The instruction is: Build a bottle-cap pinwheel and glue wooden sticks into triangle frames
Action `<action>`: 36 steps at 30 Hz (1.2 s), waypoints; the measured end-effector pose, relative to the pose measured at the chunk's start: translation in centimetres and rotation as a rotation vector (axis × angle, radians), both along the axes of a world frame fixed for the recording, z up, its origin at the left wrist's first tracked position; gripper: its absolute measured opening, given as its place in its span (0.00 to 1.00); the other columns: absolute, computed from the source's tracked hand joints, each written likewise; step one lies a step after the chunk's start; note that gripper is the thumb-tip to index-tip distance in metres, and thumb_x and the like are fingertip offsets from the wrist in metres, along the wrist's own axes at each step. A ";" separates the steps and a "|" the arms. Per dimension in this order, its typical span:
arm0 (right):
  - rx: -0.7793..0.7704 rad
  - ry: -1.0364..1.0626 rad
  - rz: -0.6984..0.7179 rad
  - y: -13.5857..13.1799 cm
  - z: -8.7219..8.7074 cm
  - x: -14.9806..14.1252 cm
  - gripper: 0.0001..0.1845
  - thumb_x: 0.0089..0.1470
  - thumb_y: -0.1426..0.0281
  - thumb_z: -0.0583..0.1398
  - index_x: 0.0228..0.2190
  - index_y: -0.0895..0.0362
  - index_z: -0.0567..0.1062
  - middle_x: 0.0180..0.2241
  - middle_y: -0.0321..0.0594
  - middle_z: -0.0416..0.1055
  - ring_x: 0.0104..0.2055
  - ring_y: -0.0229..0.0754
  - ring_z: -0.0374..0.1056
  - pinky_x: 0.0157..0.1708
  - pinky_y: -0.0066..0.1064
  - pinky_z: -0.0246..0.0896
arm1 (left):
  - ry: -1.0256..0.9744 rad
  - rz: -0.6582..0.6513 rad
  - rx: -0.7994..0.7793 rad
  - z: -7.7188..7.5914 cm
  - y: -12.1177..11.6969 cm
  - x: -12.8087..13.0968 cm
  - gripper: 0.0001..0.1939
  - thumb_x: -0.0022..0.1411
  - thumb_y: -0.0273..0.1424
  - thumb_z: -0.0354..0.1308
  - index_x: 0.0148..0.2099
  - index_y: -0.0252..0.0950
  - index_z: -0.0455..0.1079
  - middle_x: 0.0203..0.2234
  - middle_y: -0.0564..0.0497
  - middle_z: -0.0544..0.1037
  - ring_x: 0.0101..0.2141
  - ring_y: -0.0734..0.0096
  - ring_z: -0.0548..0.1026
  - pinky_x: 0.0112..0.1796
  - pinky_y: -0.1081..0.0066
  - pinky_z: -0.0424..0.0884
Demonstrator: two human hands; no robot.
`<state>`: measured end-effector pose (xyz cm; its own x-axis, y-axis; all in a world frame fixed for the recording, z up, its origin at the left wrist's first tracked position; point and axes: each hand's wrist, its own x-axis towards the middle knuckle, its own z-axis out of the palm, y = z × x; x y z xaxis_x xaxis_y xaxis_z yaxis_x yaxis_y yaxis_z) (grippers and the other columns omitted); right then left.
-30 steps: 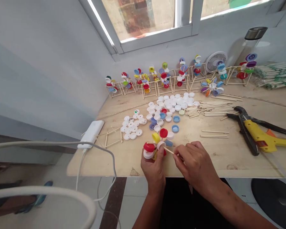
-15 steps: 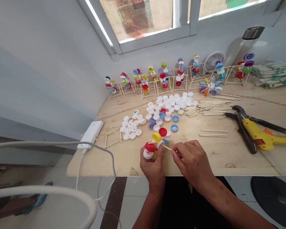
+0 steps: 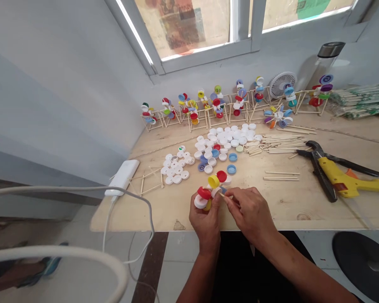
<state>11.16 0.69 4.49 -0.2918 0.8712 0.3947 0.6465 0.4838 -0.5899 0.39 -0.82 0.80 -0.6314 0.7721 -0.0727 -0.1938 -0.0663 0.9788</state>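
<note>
My left hand (image 3: 206, 221) grips a pinwheel of bottle caps (image 3: 212, 188) in red, yellow and white, held just above the near edge of the wooden table (image 3: 281, 206). My right hand (image 3: 249, 210) pinches a thin wooden stick (image 3: 225, 197) whose tip meets the hub of the cap wheel. Both hands are closed and almost touch each other. Loose white, blue and red caps (image 3: 221, 145) lie right behind the hands.
A row of finished cap windmills on stick frames (image 3: 208, 105) lines the wall. A pile of sticks (image 3: 278, 143), pliers (image 3: 318, 166) and a yellow glue gun (image 3: 347, 181) lie to the right. A white power strip (image 3: 121, 176) sits left, with a small fan (image 3: 281, 84) behind.
My right hand has slid left toward the cap wheel, so less of the stick shows between the hands. The view shifted slightly.
</note>
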 end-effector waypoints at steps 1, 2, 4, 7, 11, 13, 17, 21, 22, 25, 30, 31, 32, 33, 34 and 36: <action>-0.009 0.005 0.001 -0.1 0.0 0.1 0.11 0.61 0.67 0.52 0.33 0.58 0.72 0.25 0.35 0.73 0.27 0.37 0.67 0.36 0.31 0.51 | 0.003 0.004 -0.003 0.0 0.0 -0.1 0.21 0.45 0.36 0.69 0.41 0.34 0.70 0.33 0.50 0.78 0.34 0.68 0.76 0.40 0.66 0.72; -0.018 0.006 0.001 -0.2 0.0 0.3 0.11 0.61 0.66 0.53 0.35 0.58 0.72 0.25 0.35 0.73 0.27 0.37 0.67 0.36 0.32 0.51 | 0.007 0.008 -0.004 0.0 0.0 -0.2 0.21 0.45 0.36 0.69 0.41 0.34 0.70 0.33 0.50 0.78 0.34 0.68 0.76 0.40 0.67 0.72; -0.036 -0.010 0.006 -0.5 -0.1 0.8 0.11 0.61 0.66 0.53 0.36 0.58 0.73 0.26 0.36 0.74 0.28 0.37 0.68 0.36 0.32 0.52 | 0.023 0.021 -0.004 0.1 0.1 -0.3 0.21 0.45 0.36 0.69 0.41 0.34 0.70 0.32 0.51 0.78 0.33 0.70 0.76 0.38 0.69 0.72; -0.084 -0.052 0.034 -0.6 -0.3 1.2 0.12 0.62 0.68 0.51 0.33 0.57 0.73 0.23 0.35 0.72 0.27 0.36 0.67 0.35 0.31 0.52 | 0.058 0.033 0.004 0.1 0.0 -0.4 0.20 0.45 0.36 0.69 0.40 0.35 0.70 0.31 0.52 0.77 0.32 0.71 0.75 0.36 0.71 0.72; -0.098 -0.077 0.048 -0.5 -0.5 1.1 0.14 0.62 0.68 0.49 0.31 0.57 0.72 0.22 0.34 0.71 0.25 0.36 0.67 0.34 0.31 0.53 | 0.105 0.002 0.011 0.2 -0.1 -0.2 0.19 0.46 0.35 0.69 0.40 0.35 0.70 0.31 0.52 0.77 0.33 0.70 0.75 0.37 0.71 0.72; -0.088 -0.078 0.046 -0.5 -0.4 0.9 0.14 0.63 0.68 0.49 0.31 0.57 0.71 0.21 0.33 0.71 0.24 0.35 0.66 0.34 0.31 0.54 | 0.105 -0.015 0.010 0.2 -0.1 -0.2 0.20 0.46 0.35 0.68 0.41 0.35 0.70 0.31 0.52 0.77 0.33 0.70 0.76 0.38 0.70 0.72; -0.128 -0.033 0.041 -0.4 -0.2 1.0 0.13 0.62 0.68 0.49 0.30 0.55 0.71 0.20 0.30 0.71 0.23 0.35 0.66 0.30 0.29 0.55 | 0.076 -0.083 0.029 0.4 -0.4 -0.4 0.23 0.45 0.34 0.69 0.45 0.36 0.70 0.36 0.49 0.77 0.38 0.67 0.76 0.42 0.68 0.72; -0.227 0.033 0.026 -0.1 0.2 1.4 0.13 0.61 0.66 0.49 0.31 0.54 0.71 0.20 0.29 0.72 0.24 0.36 0.67 0.29 0.28 0.57 | 0.164 -0.158 0.048 0.7 -1.0 -0.9 0.30 0.46 0.32 0.69 0.52 0.39 0.67 0.48 0.46 0.73 0.50 0.61 0.71 0.52 0.61 0.66; -0.253 0.048 0.027 0.0 0.3 1.5 0.13 0.61 0.65 0.49 0.30 0.54 0.71 0.20 0.30 0.72 0.24 0.36 0.68 0.30 0.28 0.57 | 0.185 -0.169 0.049 0.7 -1.2 -1.1 0.30 0.46 0.31 0.68 0.53 0.40 0.66 0.50 0.46 0.72 0.52 0.60 0.69 0.54 0.61 0.64; -0.327 0.099 0.038 0.1 0.6 1.6 0.15 0.61 0.64 0.49 0.28 0.54 0.71 0.20 0.31 0.72 0.24 0.37 0.67 0.30 0.29 0.58 | 0.224 -0.214 0.067 1.1 -1.6 -1.5 0.30 0.48 0.30 0.67 0.55 0.41 0.65 0.52 0.46 0.70 0.55 0.59 0.66 0.55 0.61 0.63; -0.369 0.184 0.055 0.1 1.0 1.6 0.14 0.61 0.63 0.50 0.29 0.54 0.71 0.20 0.31 0.71 0.24 0.36 0.66 0.29 0.27 0.58 | 0.254 -0.289 0.046 1.6 -1.9 -1.6 0.33 0.47 0.29 0.67 0.56 0.41 0.64 0.56 0.45 0.67 0.58 0.57 0.63 0.57 0.59 0.60; -0.374 0.193 0.057 0.1 1.0 1.6 0.15 0.61 0.62 0.50 0.29 0.54 0.71 0.20 0.32 0.71 0.23 0.36 0.66 0.28 0.27 0.58 | 0.263 -0.292 0.045 1.7 -2.0 -1.6 0.33 0.48 0.29 0.67 0.57 0.41 0.64 0.56 0.45 0.67 0.58 0.57 0.63 0.58 0.59 0.58; -0.381 0.199 0.059 0.1 1.1 1.7 0.15 0.61 0.62 0.49 0.30 0.54 0.71 0.20 0.32 0.71 0.23 0.36 0.66 0.27 0.27 0.58 | 0.276 -0.295 0.046 1.7 -2.0 -1.6 0.33 0.48 0.29 0.67 0.57 0.41 0.63 0.56 0.45 0.67 0.58 0.57 0.63 0.58 0.58 0.57; -0.387 0.207 0.062 0.1 1.1 1.7 0.16 0.61 0.61 0.49 0.30 0.55 0.71 0.20 0.32 0.71 0.23 0.36 0.65 0.27 0.27 0.58 | 0.290 -0.295 0.051 1.6 -2.0 -1.5 0.32 0.49 0.29 0.66 0.57 0.41 0.63 0.56 0.45 0.67 0.58 0.57 0.62 0.58 0.58 0.57; -0.391 0.214 0.067 0.0 1.1 1.8 0.16 0.61 0.61 0.49 0.31 0.55 0.72 0.20 0.33 0.71 0.23 0.37 0.65 0.27 0.28 0.58 | 0.305 -0.296 0.056 1.6 -2.0 -1.5 0.32 0.49 0.29 0.66 0.57 0.41 0.62 0.56 0.45 0.66 0.58 0.57 0.63 0.58 0.58 0.57; -0.387 0.227 0.071 0.0 1.2 1.8 0.17 0.61 0.60 0.48 0.32 0.54 0.72 0.20 0.33 0.70 0.23 0.37 0.65 0.27 0.28 0.58 | 0.338 -0.294 0.069 1.6 -2.0 -1.4 0.32 0.50 0.29 0.65 0.58 0.41 0.62 0.55 0.44 0.66 0.57 0.57 0.64 0.57 0.58 0.58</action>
